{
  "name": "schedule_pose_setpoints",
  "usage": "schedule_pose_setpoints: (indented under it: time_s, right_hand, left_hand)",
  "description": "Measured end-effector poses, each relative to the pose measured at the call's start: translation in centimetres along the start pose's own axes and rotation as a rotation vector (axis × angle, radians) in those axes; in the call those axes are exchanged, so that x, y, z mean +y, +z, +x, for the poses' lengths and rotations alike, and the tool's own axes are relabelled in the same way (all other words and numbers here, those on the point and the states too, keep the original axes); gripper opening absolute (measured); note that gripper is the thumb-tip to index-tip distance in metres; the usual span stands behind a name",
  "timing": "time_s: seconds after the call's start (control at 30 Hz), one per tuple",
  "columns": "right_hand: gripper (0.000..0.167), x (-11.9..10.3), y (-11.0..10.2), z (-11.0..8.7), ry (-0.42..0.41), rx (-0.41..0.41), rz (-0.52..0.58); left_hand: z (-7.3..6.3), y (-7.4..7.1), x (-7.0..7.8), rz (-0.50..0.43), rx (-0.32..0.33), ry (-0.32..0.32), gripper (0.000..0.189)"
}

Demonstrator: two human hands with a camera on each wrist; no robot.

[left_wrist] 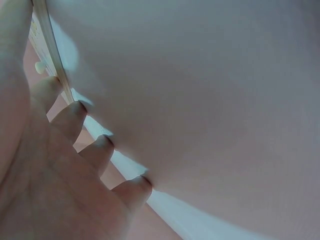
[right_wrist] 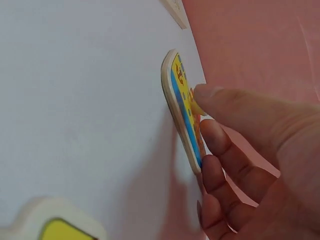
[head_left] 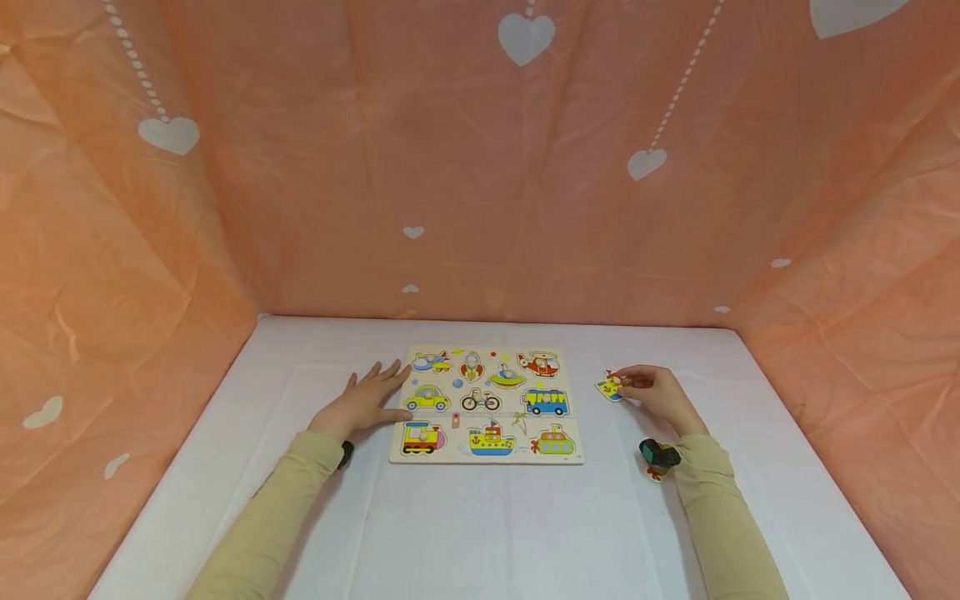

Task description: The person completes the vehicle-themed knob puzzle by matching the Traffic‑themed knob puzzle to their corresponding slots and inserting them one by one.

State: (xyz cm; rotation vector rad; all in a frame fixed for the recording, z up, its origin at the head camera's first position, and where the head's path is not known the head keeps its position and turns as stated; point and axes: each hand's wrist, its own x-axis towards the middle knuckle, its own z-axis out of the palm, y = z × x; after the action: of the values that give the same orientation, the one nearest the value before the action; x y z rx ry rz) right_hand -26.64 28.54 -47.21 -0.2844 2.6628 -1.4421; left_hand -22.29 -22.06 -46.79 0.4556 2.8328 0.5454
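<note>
My right hand (head_left: 662, 397) pinches a wooden boat puzzle piece (head_left: 609, 388) by its small knob, to the right of the board. In the right wrist view the boat piece stands tilted on edge close over the white table, yellow and blue face toward the fingers. My left hand (head_left: 362, 402) lies with fingers spread at the left side of the puzzle board (head_left: 487, 460), thumb and fingertips at its edge. Vehicle pictures cover the board, among them a train (head_left: 422, 437), a bus (head_left: 546, 402) and a printed boat (head_left: 491, 440) at the bottom middle.
Another puzzle piece (head_left: 656, 475) lies on the table by my right wrist, partly covered by the black wrist camera (head_left: 660, 454). Orange cloth (head_left: 480, 167) with white hearts hangs behind the table (head_left: 450, 533) and along both sides.
</note>
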Motion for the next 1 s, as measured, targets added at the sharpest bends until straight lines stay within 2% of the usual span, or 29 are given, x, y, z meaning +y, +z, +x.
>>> schedule_pose_setpoints:
  time_s: [0.17,0.4,0.67,1.0]
  right_hand:
    - [0.033,-0.1,-0.1,0.2,0.044,-0.007,-0.038]
    - [0.031,0.0,-0.1,0.6,0.072,-0.014,-0.030]
    - [0.024,-0.1,0.0,0.7,0.080,-0.024,-0.027]
    - [0.024,-0.2,-0.2,1.3,0.076,-0.020,-0.106]
  left_hand:
    - [0.0,0.0,0.0,0.001,0.004,0.002,0.092]
    - [0.0,0.0,0.0,-0.008,0.003,-0.004,0.091]
    - [0.1,0.0,0.2,-0.004,-0.009,-0.022,0.091]
    - [-0.1,-0.1,0.5,-0.003,-0.018,-0.031,0.091]
